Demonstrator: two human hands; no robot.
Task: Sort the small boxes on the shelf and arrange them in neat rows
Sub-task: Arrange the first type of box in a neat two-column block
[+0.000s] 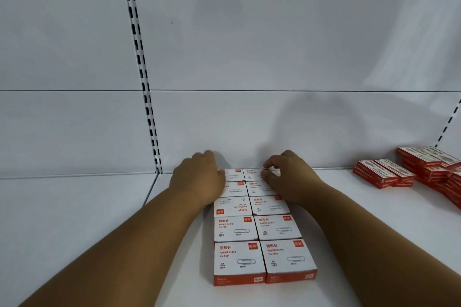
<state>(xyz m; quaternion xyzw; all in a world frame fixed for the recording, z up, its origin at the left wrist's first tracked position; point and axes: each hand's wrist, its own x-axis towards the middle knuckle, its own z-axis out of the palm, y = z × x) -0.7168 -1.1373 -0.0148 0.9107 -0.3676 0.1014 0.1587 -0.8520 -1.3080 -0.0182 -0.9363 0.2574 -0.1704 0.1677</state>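
Head view: left hand (199, 177) loosely curled beside the paper clip boxes (257, 222) at frame centre; right hand (287, 174) pinches the rear right box (254, 174).

We see white-topped boxes (259, 229) with red print, a grey paper-clip drawing and red front edges on a white shelf (99, 219). Right of them, the stacked packs (409, 172) are red with pale labels. Left of them, the white upright (142, 67) carries black slots.

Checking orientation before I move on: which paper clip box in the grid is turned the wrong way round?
The box third from the front in the left column: its print reads upside down, red logo at its near-left corner.
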